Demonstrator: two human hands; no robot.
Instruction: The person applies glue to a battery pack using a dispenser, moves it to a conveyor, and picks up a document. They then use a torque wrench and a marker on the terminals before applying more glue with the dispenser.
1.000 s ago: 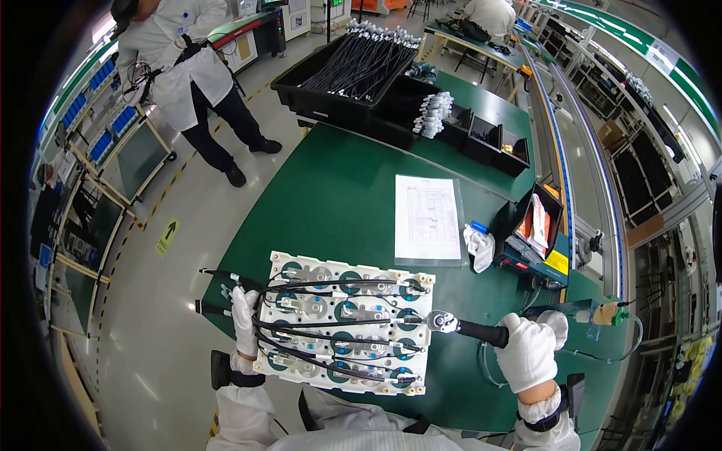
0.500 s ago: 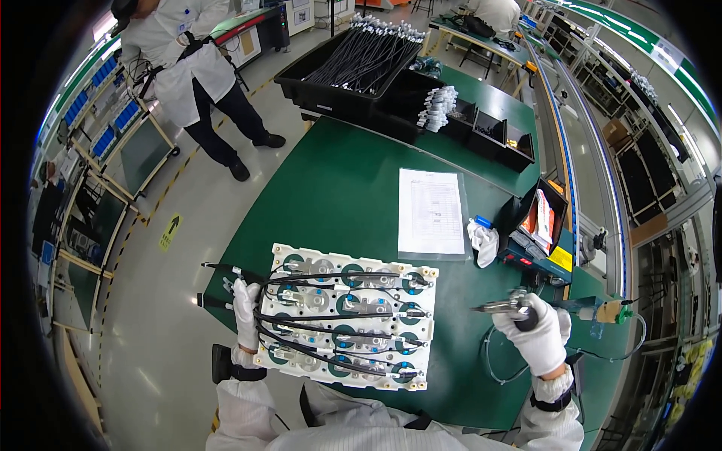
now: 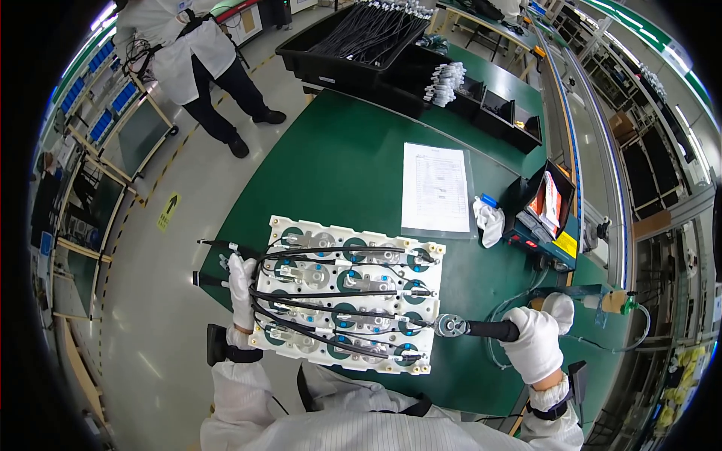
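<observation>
White cloth gloves cover both hands; the right hand [image 3: 532,344] grips a wrench [image 3: 490,331], the board [image 3: 433,308] lies between them, and the left hand [image 3: 241,292] is beside the cables [image 3: 327,308], its grip unclear.

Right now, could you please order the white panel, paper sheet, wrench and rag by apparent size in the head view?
1. White panel
2. Paper sheet
3. Wrench and rag: unsure, the right hand hiding the wrench's end.
</observation>
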